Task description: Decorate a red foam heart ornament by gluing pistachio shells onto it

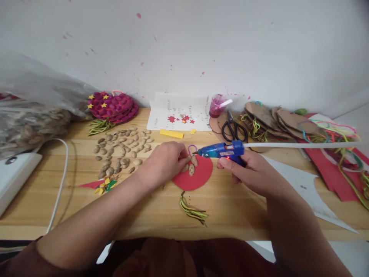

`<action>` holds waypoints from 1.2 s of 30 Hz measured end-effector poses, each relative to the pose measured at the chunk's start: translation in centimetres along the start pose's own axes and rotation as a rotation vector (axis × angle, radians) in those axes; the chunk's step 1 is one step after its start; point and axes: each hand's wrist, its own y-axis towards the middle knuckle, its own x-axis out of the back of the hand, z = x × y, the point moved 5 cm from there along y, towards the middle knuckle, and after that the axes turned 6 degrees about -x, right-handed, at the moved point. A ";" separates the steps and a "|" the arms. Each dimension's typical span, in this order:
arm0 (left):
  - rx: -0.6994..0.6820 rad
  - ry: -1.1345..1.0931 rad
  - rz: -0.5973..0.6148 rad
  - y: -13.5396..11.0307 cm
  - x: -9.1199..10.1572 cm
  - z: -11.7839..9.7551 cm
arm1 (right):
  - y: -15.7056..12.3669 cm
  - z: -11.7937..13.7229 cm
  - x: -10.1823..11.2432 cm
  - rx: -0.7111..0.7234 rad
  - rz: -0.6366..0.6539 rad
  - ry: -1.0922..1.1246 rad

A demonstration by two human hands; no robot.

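Observation:
A blue hot glue gun (221, 150) is gripped in my right hand (253, 169), its nozzle pointing left over the top of a red paper disc (198, 181). Several peanuts (191, 169) lie on the disc's upper half. My left hand (161, 161) is closed at the disc's upper left edge, thumb and finger pinching a peanut beside the nozzle; the fingers partly hide it. A purple loop (192, 149) sticks out at the disc's top, and a green tassel (192, 209) hangs from its bottom edge onto the table.
Loose peanuts (123, 146) and paper scraps (106, 185) lie left. Behind are finished purple discs (115, 107), a paper sheet (157, 115) with stars, a cup (217, 105) and scissors (233, 129). Cardboard discs (265, 115) are stacked right; the gun's white cord (302, 145) runs rightward.

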 end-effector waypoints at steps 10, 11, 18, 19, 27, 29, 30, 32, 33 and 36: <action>-0.038 -0.011 -0.057 -0.1 0.0 1.2 | 0.0 0.1 0.2 -0.027 -0.032 -0.016; -0.046 -0.010 -0.068 -0.2 0.0 1.5 | -0.1 0.1 0.2 -0.025 -0.032 -0.013; -0.142 -0.008 -0.097 -0.7 -0.5 1.8 | 0.1 0.1 -0.2 -0.030 0.000 0.019; -0.145 -0.016 -0.098 -0.7 -0.5 1.8 | 0.1 0.1 -0.2 -0.025 -0.003 0.018; -0.153 0.014 -0.062 -0.4 -0.5 1.8 | 0.0 -0.1 -0.2 -0.024 -0.015 0.083; -0.164 0.013 -0.049 -0.3 -0.5 1.8 | 0.0 0.1 -0.2 -0.019 -0.009 0.142; -0.175 0.013 -0.048 -0.3 -0.5 1.9 | 0.0 0.2 -0.2 -0.009 -0.004 0.176; -0.195 0.010 -0.054 -0.2 -0.7 1.9 | 0.0 0.7 -0.1 0.011 0.006 0.241; -0.197 -0.001 -0.064 -0.3 -0.7 2.0 | -0.1 0.9 0.0 0.019 0.006 0.270; -0.123 -0.157 -0.119 -0.3 -0.5 2.6 | -0.1 1.1 0.3 0.020 -0.028 0.328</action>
